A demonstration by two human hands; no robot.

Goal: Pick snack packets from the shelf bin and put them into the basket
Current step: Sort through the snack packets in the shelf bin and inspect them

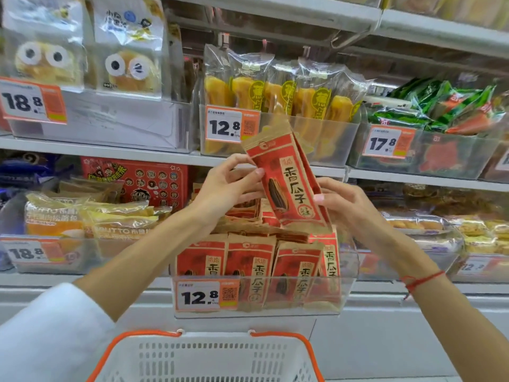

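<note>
Bright, even store light from overhead — shadows are faint and soft. Glare streaks the clear wrappers of the bread packets [82, 42] at upper left. Wide-angle bending bows the shelf edge [110, 151], and the corners blur — the centre stays sharp.

The basket [205, 357] is cut off at six o'clock. The lower halves of the binned packets [256, 268] are veiled behind the bin [348, 288] wall and price tag [202, 296].

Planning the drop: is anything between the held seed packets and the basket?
Nothing visible blocks it. Both hands, left hand and right hand, hold the red packets above the clear bin; the white basket sits open in front, below the bin.
</note>
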